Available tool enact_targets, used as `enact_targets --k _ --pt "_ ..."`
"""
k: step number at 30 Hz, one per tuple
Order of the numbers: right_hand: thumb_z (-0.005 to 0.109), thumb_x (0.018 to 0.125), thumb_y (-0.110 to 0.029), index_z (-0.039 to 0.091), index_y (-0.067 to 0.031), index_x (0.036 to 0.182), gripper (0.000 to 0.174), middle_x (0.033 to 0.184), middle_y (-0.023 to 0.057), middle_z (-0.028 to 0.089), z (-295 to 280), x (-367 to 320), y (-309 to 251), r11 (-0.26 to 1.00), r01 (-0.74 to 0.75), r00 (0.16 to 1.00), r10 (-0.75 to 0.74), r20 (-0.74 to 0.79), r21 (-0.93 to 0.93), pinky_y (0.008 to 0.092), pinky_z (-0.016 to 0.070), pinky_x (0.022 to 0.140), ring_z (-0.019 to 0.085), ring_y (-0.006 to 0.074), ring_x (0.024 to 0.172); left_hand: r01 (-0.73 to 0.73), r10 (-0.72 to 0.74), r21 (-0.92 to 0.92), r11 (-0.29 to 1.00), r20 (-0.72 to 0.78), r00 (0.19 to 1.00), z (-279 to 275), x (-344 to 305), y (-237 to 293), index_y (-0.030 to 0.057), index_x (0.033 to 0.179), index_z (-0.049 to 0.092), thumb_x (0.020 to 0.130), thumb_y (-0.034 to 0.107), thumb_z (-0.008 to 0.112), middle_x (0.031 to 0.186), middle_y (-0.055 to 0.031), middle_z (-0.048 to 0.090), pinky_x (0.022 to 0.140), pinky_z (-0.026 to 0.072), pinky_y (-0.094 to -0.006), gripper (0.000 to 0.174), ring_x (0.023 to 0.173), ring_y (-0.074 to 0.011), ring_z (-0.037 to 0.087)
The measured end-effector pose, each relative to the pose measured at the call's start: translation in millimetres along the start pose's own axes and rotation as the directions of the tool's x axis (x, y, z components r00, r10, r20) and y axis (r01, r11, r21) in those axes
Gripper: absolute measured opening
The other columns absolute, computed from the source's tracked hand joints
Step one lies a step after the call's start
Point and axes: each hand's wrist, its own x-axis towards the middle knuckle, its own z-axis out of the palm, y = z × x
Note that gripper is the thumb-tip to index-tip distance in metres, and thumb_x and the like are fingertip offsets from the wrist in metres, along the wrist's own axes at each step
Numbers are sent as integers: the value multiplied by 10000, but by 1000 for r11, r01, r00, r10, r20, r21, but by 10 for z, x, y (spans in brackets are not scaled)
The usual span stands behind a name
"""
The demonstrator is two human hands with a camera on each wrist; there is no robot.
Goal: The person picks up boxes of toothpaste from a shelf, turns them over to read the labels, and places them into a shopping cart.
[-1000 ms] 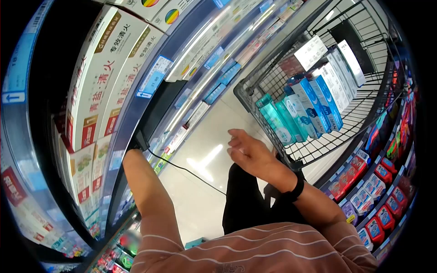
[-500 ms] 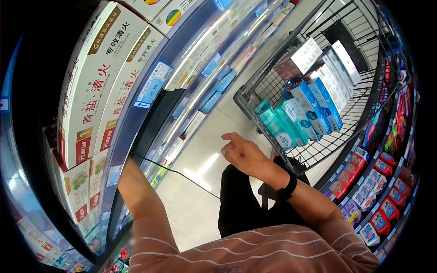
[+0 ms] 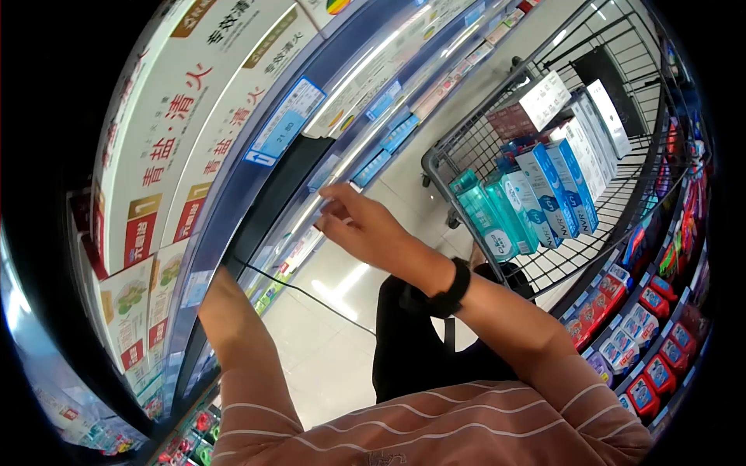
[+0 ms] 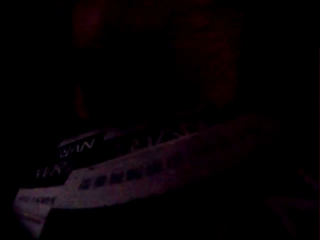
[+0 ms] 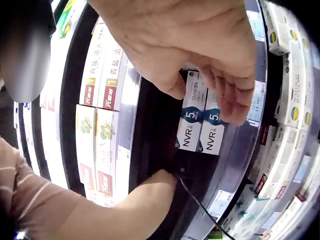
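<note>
My left forearm (image 3: 245, 334) reaches into a dark shelf gap, where the shelf edge hides the hand in the head view. The left wrist view is nearly black; a faint box edge (image 4: 125, 177) with printing and NVR lettering shows there. My right hand (image 3: 353, 225) hovers in front of the shelf, fingers loosely bent, holding nothing. In the right wrist view that hand (image 5: 200, 50) overlaps two white and teal boxes marked NVR (image 5: 192, 132), which stand side by side in the gap above my left arm.
White boxes with red lettering (image 3: 179, 116) are stacked left of the gap. A price tag (image 3: 284, 128) sits on the shelf edge. The wire cart (image 3: 435, 167) at right holds several boxes (image 3: 536, 194). A thin black cord (image 3: 311, 295) trails from my left wrist. Red packs (image 3: 660, 373) line the opposite shelf.
My right hand has moved left and up from above my legs towards the shelf. The left arm stays inside the gap, slightly deeper than a second ago.
</note>
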Motion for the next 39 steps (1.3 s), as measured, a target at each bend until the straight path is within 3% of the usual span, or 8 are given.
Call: enact_targets --k 6,16,22,25,28,31,34,39 --pt "678 923 -324 455 83 1351 631 1201 279 606 412 639 -2 951 98 995 -86 -52 292 392 490 964 619 339 1113 6 -7 21 1000 17 1000 -51 -295 30 -13 1244 625 960 194 580 1237 -212 645 1024 453 -442 354 1132 -375 605" --pt "683 859 -475 313 93 1466 910 1304 410 465 773 1028 188 1000 12 991 -11 -136 5 511 437 1051 509 520 1200 -5 4 32 999 27 1000 -15 -359 -15 -14 1220 641 945 162 586 1219 -222 655 1015 458 -457 332 1126 -397 606" --pt "567 927 -462 459 -48 1422 654 1353 265 527 978 1207 231 925 153 979 -190 -73 -349 599 427 995 520 454 1203 -13 12 36 999 43 999 -48 -365 -52 -15 1206 651 935 142 589 1208 -228 660 1010 461 -466 319 1123 -411 607" --pt "519 955 -468 586 -110 1325 519 1341 196 570 1048 1311 260 709 267 937 -349 5 -653 604 433 955 530 407 1204 -12 10 38 999 56 998 -86 -390 -63 -16 1199 655 931 133 591 1202 -231 663 1008 462 -471 313 1121 -418 608" --pt "542 943 -467 657 -128 1245 468 1304 192 599 1080 1332 237 680 311 906 -422 -9 -664 593 441 915 537 393 1200 -22 18 60 998 62 998 -133 -424 -34 -16 1192 660 926 123 593 1197 -234 666 1005 464 -475 307 1120 -425 608" --pt "535 948 -466 665 -131 1235 461 1276 181 620 1026 1249 86 767 221 962 -272 6 -602 586 446 896 543 390 1181 -88 81 134 987 55 995 -156 -590 106 -17 1185 665 922 113 594 1192 -237 668 1002 465 -480 302 1118 -432 609" --pt "589 933 -436 665 -12 1103 463 1035 193 688 958 930 -105 822 275 928 -363 -87 -499 489 511 898 642 379 1023 -212 209 326 921 46 977 -175 -780 223 -17 1177 670 917 103 596 1186 -240 671 1000 467 -484 297 1116 -439 609" --pt "592 892 -531 600 -11 1303 663 1186 254 620 815 569 -331 927 109 989 -138 -55 -358 531 430 969 542 447 1084 -316 297 427 847 112 948 -82 -1002 45 17 1227 661 913 67 601 1233 -251 649 987 472 -459 324 1154 -411 607"
